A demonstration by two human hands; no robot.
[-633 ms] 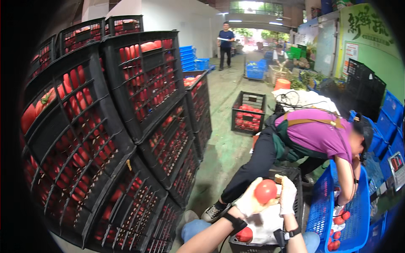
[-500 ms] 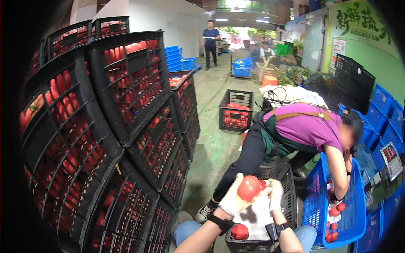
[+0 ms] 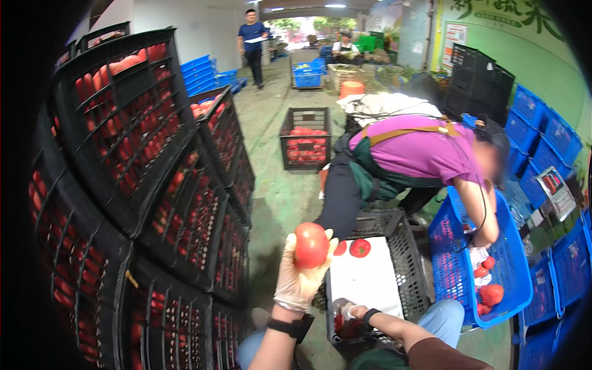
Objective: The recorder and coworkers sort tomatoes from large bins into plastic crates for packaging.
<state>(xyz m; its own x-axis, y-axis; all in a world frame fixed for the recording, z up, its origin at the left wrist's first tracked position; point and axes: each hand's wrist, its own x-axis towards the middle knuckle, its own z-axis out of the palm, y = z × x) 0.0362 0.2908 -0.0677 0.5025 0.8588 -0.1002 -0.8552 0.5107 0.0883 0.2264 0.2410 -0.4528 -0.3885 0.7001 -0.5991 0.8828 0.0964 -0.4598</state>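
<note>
My left hand [image 3: 300, 274], in a pale glove, is raised in front of me with its fingers wrapped round a large red tomato [image 3: 311, 245]. My right hand [image 3: 353, 311], also gloved, reaches down into the near left corner of a black plastic crate [image 3: 414, 265]. Dark red shapes lie beside it there in shadow; blur and shade hide its fingers. A white sheet [image 3: 367, 280] covers much of the crate's inside. At its far end sit a red tomato [image 3: 360, 248] with a green stem mark and a second tomato [image 3: 340, 248], partly hidden behind my left fingers.
Stacked black crates [image 3: 132, 225] of red produce rise close on my left. A co-worker in a purple shirt [image 3: 413, 145] bends over a blue basket [image 3: 515, 293] holding tomatoes [image 3: 491, 295]. Ahead stands another filled black crate [image 3: 306, 157]. A person [image 3: 251, 40] walks at the back.
My left hand has moved left and up with the tomato. My right hand has left it and dropped to the crate's near corner. Two tomatoes show on the sheet's far end. The view has shifted rightward.
</note>
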